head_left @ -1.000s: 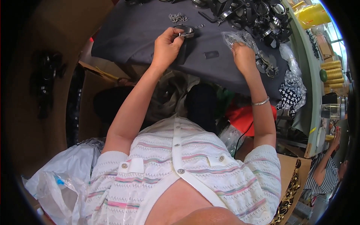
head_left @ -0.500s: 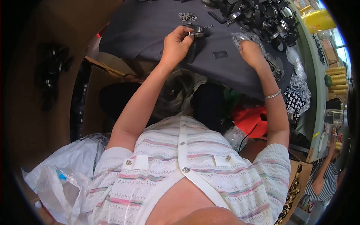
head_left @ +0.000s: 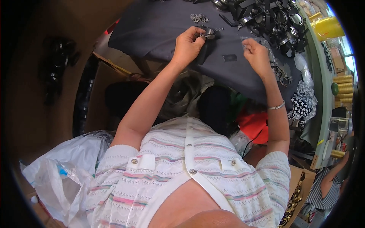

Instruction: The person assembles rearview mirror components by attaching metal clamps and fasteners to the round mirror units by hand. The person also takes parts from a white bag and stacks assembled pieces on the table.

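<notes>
Left hand [head_left: 187, 46] grip pinches a metal buckle [head_left: 207, 33]; right hand [head_left: 257, 56] pinches a clear bag [head_left: 251, 41].

A pile of straps [head_left: 273, 17] is heaped at the table's [head_left: 152, 34] far right corner. Small metal parts [head_left: 199, 18] are laid left of it. A plastic bag [head_left: 57, 178] is placed on the floor, left.

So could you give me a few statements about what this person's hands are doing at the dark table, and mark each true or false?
1. The left hand holds a black strap with a metal buckle. True.
2. The right hand rests in the lap. False: it is raised over the dark grey cloth-covered table, by a clear plastic bag.
3. A silver bracelet circles the right wrist. True.
4. The heap of black straps and buckles lies on the floor. False: it is on the table's far side.
</notes>
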{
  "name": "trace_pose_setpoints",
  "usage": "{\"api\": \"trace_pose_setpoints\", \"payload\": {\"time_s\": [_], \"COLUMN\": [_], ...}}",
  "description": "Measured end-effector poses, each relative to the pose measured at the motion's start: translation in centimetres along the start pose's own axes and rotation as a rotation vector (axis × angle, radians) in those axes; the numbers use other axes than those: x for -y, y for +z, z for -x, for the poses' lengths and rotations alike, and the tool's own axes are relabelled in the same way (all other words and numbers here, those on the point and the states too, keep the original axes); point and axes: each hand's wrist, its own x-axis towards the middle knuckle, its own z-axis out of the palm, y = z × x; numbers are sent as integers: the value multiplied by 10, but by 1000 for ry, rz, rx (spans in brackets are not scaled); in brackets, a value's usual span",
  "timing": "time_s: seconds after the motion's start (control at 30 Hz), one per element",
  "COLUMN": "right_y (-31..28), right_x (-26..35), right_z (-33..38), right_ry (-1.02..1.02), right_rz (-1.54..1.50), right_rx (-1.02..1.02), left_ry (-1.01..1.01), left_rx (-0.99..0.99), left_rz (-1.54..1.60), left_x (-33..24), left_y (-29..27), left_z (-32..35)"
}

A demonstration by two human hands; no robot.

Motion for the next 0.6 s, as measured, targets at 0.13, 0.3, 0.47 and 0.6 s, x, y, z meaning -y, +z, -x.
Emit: {"api": "trace_pose_setpoints", "payload": {"time_s": [0.13,0.3,0.47,0.6], "right_y": [28,70,83,82], "right_x": [46,74,81,88], "right_z": [-7,-17,-20,-18], "right_ry": [182,199,320,352], "right_rz": [-974,-1383,-1438,-1523], "right_rx": [-28,-213,-298,-293], "left_ry": [17,25,-3,-15], "left_rx": [0,-2,7,-5], "left_rz": [-75,-68,-18,0], "left_x": [1,1,-3,-2], "left_y": [-2,0,-1,-3], "left_z": [-2,-3,-2,-3]}}
